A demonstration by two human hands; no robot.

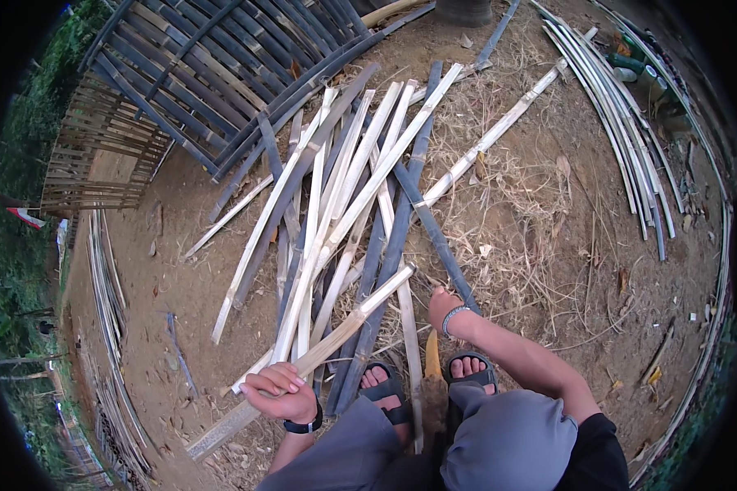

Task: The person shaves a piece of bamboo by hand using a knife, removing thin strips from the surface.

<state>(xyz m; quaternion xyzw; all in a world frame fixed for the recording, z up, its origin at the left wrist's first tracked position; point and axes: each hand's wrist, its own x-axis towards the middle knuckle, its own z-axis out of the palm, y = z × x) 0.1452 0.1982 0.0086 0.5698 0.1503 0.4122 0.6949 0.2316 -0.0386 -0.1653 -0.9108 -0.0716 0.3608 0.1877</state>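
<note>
My left hand (282,396), a dark band at its wrist, is loosely closed in front of a split bamboo strip (348,325). The strip slants from the lower left up over the pile, passing behind the hand. No object shows between the curled fingers. Right of the pile my right hand (445,309) is closed, a braided bracelet on its wrist. Its fingers turn away from view, so anything inside them is hidden. Below it, between my sandaled feet, stands a yellow-orange curved piece (432,353) with a dark brown part beneath. Pale and dark bamboo strips (370,214) lie crisscrossed ahead.
A dark slatted bamboo panel (221,61) stands at the far left, with a brown slatted one (106,143) beside it. Long strips (618,114) lie bundled at the right, more strips (106,278) at the left. Dry shavings (512,192) cover the dirt. Green containers (626,64) sit far right.
</note>
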